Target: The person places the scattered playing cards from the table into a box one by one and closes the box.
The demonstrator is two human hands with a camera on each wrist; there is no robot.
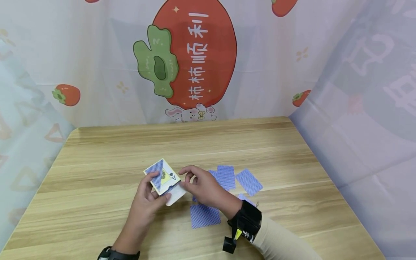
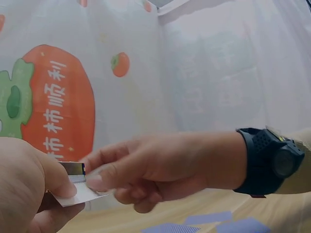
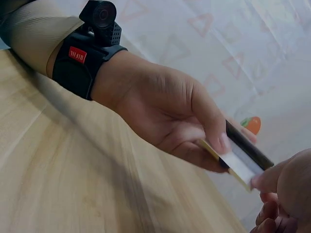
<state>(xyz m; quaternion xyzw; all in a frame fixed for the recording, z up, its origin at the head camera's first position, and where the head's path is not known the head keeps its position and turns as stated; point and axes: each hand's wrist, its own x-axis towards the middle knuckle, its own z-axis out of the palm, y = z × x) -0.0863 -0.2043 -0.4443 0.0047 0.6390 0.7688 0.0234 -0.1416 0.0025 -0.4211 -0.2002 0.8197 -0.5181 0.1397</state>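
Note:
A playing card box (image 1: 165, 175), patterned blue and white with an ace of spades on its face, is held above the table in my left hand (image 1: 146, 202). The left thumb presses its white lid flap (image 1: 177, 195), which is folded open toward me. My right hand (image 1: 206, 186) is at the box's open end with thumb and fingers bent around the edge. In the right wrist view, the right thumb lies over the pale opening of the box (image 3: 240, 162). What is inside is mostly hidden.
Several blue-backed playing cards lie face down on the wooden table (image 1: 107, 162). One card (image 1: 204, 216) is nearest me, another (image 1: 249, 182) farther right, and others partly under the right forearm. A printed curtain (image 1: 107, 65) stands behind the table, with more cloth at both sides.

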